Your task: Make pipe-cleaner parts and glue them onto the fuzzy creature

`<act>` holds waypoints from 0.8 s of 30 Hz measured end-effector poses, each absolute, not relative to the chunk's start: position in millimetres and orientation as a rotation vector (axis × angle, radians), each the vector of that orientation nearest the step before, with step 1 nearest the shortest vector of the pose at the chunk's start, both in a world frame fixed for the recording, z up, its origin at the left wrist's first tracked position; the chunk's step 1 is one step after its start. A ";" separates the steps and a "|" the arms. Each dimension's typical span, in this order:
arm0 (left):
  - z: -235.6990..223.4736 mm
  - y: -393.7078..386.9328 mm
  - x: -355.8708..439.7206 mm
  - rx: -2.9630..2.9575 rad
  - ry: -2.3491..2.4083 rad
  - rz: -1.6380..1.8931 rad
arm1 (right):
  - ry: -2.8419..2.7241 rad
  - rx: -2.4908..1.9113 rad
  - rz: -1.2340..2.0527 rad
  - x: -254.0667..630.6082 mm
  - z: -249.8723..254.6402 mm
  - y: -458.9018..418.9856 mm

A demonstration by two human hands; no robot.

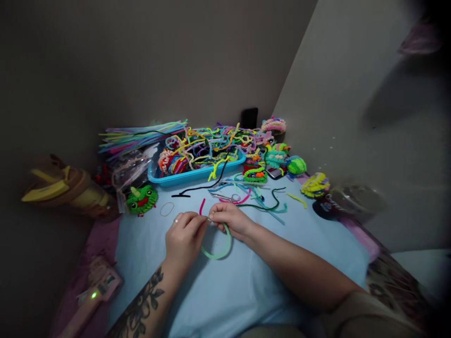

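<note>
Over the middle of the light blue cloth, my left hand [186, 230] and my right hand [227, 218] meet, fingertips pinched close together. Between them they grip a pale green pipe cleaner [220, 256], which hangs below in a loop. Its ends are mostly covered by my fingers. Just beyond my right hand lie scissors [225, 197] and a dark green pipe cleaner [262, 207]. A pink piece [202, 206] stands out behind my fingertips.
A blue tray [197, 177] heaped with colourful pipe cleaners stands against the wall. A green fuzzy figure [142, 199] and a rubber band [167, 209] lie left. More fuzzy figures, including a yellow one [315, 185], sit right, near a clear cup [355, 202]. A tumbler [84, 190] stands far left.
</note>
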State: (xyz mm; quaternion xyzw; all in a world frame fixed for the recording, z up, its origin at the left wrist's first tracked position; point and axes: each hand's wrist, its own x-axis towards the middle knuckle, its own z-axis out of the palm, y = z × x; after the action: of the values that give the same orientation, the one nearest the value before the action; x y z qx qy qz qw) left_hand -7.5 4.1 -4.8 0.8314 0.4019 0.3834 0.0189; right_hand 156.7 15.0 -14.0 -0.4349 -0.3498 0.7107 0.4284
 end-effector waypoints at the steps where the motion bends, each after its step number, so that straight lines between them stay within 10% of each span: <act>1: -4.7 4.0 -7.8 2.581 1.249 1.179 | -0.874 -1.085 1.772 157.0 -14.2 15.1; 14: -1.4 1.1 -6.9 2.453 1.287 1.055 | -0.928 -1.069 1.741 157.6 -13.5 15.0; 24: 5.3 8.6 -0.3 1.168 1.101 0.749 | -1.309 -1.041 1.555 166.7 -9.0 16.5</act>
State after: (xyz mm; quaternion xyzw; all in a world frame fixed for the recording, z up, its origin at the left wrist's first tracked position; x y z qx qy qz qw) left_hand -0.3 8.6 5.3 0.5104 0.4813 0.3276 0.6328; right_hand 166.7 16.5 -9.0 -0.4146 -0.5212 0.6194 0.4157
